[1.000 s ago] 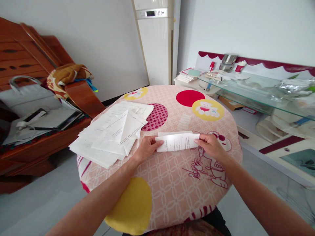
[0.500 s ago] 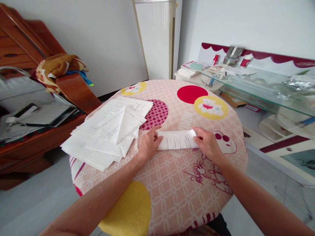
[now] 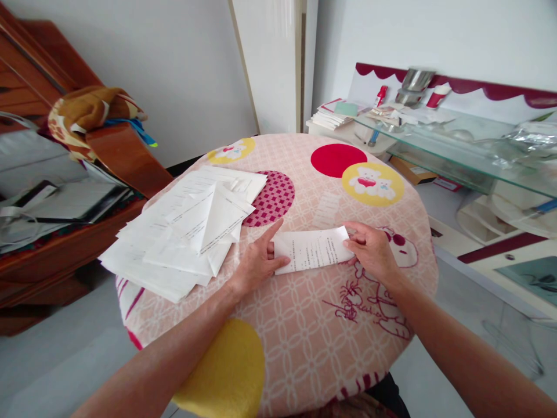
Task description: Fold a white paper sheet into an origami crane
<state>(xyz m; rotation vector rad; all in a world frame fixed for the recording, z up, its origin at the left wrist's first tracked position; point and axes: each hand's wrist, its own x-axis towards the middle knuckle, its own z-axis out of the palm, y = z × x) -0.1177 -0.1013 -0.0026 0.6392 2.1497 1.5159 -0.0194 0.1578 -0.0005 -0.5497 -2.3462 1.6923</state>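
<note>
A folded strip of printed paper [image 3: 311, 249] lies lengthwise between my two hands, above the patterned tablecloth [image 3: 300, 325]. My left hand [image 3: 256, 258] grips its left end, thumb on top and index finger stretched out past the edge. At the right end, my right hand [image 3: 369, 247] pinches the paper between thumb and fingers, and that corner bends up slightly. Left of my left hand spreads a loose pile of printed sheets [image 3: 169, 267], with a folded sheet [image 3: 213, 217] on top.
A glass-topped desk [image 3: 461, 157] with papers, metal containers [image 3: 413, 87] and a red bottle [image 3: 381, 96] stands at the right. To the left is a wooden seat [image 3: 126, 154] with a brown cloth [image 3: 96, 116] and a laptop [image 3: 82, 203]. A white cabinet-like unit [image 3: 272, 64] stands behind.
My left index finger has lifted and straightened away from the paper. The strip now lies a little lower and flatter towards me. The camera view has shifted slightly.
</note>
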